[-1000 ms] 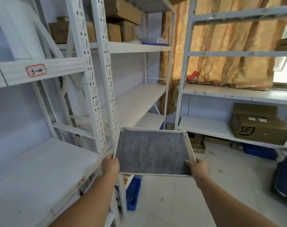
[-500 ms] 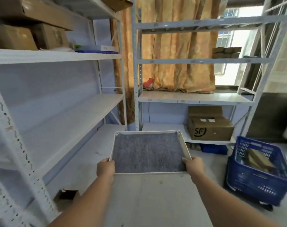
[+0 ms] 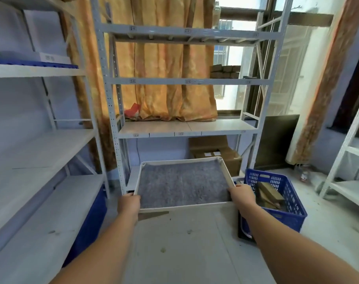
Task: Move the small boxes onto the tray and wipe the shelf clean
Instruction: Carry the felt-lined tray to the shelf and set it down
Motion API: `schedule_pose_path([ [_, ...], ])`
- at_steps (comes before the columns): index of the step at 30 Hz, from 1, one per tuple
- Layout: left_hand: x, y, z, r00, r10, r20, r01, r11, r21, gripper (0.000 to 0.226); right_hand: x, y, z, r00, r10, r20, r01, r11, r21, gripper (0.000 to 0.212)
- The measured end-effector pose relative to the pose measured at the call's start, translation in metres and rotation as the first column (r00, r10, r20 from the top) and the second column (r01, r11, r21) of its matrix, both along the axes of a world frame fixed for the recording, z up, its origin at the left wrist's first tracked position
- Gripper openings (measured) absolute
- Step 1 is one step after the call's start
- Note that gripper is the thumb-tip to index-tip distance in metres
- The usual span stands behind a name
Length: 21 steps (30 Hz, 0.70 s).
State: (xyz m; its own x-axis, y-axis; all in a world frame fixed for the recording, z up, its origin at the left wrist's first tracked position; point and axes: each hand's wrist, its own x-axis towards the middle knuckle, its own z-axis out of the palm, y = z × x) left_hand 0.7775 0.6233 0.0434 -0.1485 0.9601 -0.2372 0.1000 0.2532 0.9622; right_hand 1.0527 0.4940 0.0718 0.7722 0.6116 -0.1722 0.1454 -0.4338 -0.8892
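Two hands — left hand (image 3: 129,206), right hand (image 3: 241,196) — grasp the tray (image 3: 181,207) between them.

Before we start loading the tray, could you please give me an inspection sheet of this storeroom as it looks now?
Surface: middle shelf of the facing rack, white, carries a red item at its left end.
Job's things: tray, grey-lined, no boxes on it yet; small boxes stacked on the shelf above, near the window.
Clutter: blue crate with brown boxes on the floor; cardboard box on the bottom shelf.
Grippers: left hand and right hand grip the tray's near corners.
Cables: thin dark line down the orange curtain, possibly a cable.
Surroundings: more white racks left and right.
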Motion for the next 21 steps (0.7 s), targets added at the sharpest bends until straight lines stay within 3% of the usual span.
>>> schedule_pose_path([
  [9,0.082,0.142,0.016,0.991,-0.107,0.077,0.106,0.994,0.017,0.024,0.065,0.109,0.012,0.994,-0.094,0.059,0.095,0.995,-0.013,0.020],
  [21,0.150,0.270,0.017,0.993,-0.111,-0.043,0.112,0.993,0.028,0.023,0.127,0.229,0.011,0.992,-0.086,0.091,0.085,0.996,0.012,0.025],
])
